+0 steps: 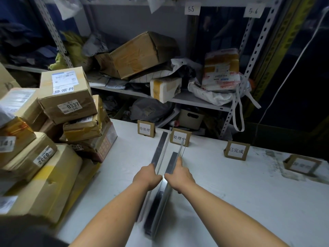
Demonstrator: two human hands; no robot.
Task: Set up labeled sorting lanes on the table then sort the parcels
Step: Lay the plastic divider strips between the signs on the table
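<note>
Cardboard signs (pixel 146 129): 待处理, 处理中, 已完成

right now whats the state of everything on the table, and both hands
left hand, gripping the left divider
right hand, gripping the right divider
left divider, upright, held
right divider, upright, held close beside the left one
label cards, four, all standing
parcels, stacked at the table's left end
table, no parcels in the lanes yet
</note>
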